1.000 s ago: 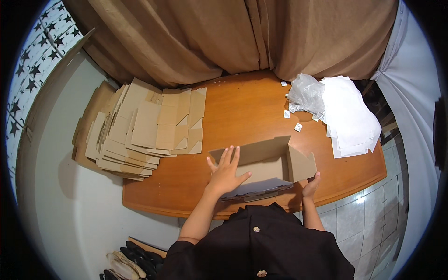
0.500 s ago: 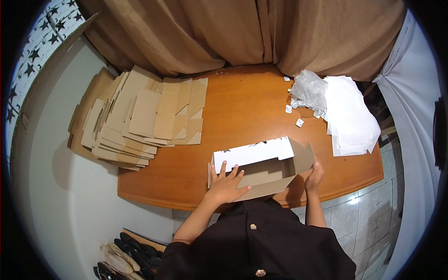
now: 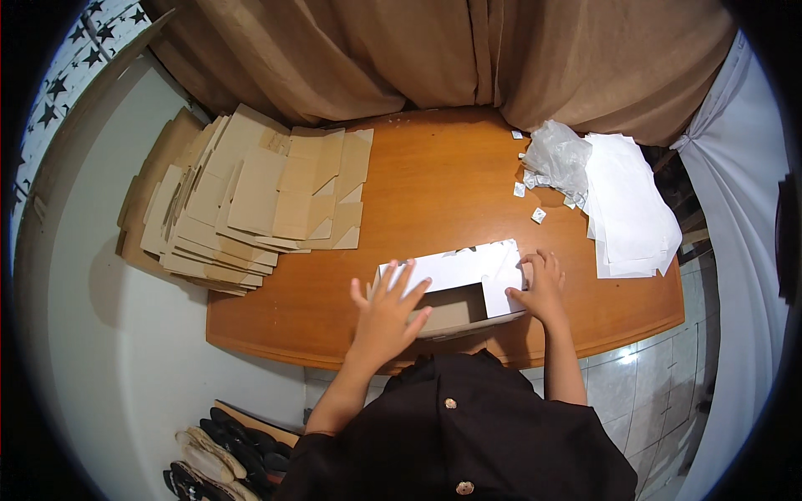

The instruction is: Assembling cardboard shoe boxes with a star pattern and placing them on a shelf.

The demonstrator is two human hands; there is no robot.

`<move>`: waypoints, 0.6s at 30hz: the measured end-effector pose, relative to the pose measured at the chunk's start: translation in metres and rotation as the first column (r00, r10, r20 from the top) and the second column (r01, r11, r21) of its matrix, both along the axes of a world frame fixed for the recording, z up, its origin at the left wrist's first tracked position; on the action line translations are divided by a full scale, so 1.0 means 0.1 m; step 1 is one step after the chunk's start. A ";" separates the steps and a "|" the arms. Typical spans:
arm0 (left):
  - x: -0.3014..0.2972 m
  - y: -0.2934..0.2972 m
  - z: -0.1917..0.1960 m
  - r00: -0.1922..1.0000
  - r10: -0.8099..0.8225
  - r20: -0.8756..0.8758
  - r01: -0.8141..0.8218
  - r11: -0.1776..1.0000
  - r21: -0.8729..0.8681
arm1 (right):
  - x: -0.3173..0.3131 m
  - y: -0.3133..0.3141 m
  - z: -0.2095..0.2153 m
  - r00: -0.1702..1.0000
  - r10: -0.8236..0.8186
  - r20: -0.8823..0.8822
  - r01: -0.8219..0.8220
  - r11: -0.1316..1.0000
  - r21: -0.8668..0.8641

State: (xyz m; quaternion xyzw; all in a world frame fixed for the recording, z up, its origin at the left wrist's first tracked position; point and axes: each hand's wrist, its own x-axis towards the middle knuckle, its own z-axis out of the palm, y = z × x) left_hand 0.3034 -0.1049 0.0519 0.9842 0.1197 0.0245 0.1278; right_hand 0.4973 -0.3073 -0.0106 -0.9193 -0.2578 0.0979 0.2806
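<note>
A small cardboard box (image 3: pixel 447 311) with white inner flaps sits at the table's near edge, its top partly uncovered. The white flap along its far side (image 3: pixel 455 265) is folded over, and another white flap (image 3: pixel 501 288) lies across its right end. My left hand (image 3: pixel 384 317) is open with fingers spread, over the box's left end; whether it touches the box I cannot tell. My right hand (image 3: pixel 543 288) rests on the right-end flap, thumb on the white surface and fingers apart at the far right corner.
Flat cardboard blanks (image 3: pixel 242 192) are stacked at the left of the wooden table (image 3: pixel 434 184). At the right lie white paper sheets (image 3: pixel 635 209), a clear plastic bag (image 3: pixel 558 159) and several small white packets (image 3: pixel 538 215). Shoes (image 3: pixel 225 451) stand on the floor, lower left.
The right-end flap has been folded inward over the box, showing its white side. My right hand moved up onto it, and my left hand lifted and spread its fingers.
</note>
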 end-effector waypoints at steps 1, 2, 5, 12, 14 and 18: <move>-0.03 0.03 0.06 0.994 0.070 0.088 -0.072 0.997 0.022 | 0.02 0.03 0.04 1.000 -0.001 -0.024 -0.003 0.990 -0.140; -0.06 0.08 0.08 0.975 0.136 0.176 -0.144 0.989 0.037 | 0.02 0.05 0.03 1.000 -0.005 -0.026 0.001 0.990 -0.142; -0.17 0.32 0.01 0.922 0.276 0.271 -0.278 0.960 -0.032 | 0.02 0.10 0.03 0.993 0.095 -0.067 -0.110 0.960 -0.260; -0.38 0.72 -0.66 0.824 0.539 0.173 -0.406 0.775 -0.484 | 0.01 0.09 0.04 0.998 0.036 -0.051 -0.046 0.974 -0.223; -0.39 0.75 -0.97 0.837 0.512 0.192 -0.168 0.576 -0.800 | 0.02 0.11 0.06 0.998 0.040 -0.058 -0.052 0.972 -0.229; -0.22 0.61 -1.00 0.900 0.435 0.036 -0.111 0.309 -0.945 | 0.06 0.09 0.00 0.996 0.077 -0.047 -0.085 0.981 -0.175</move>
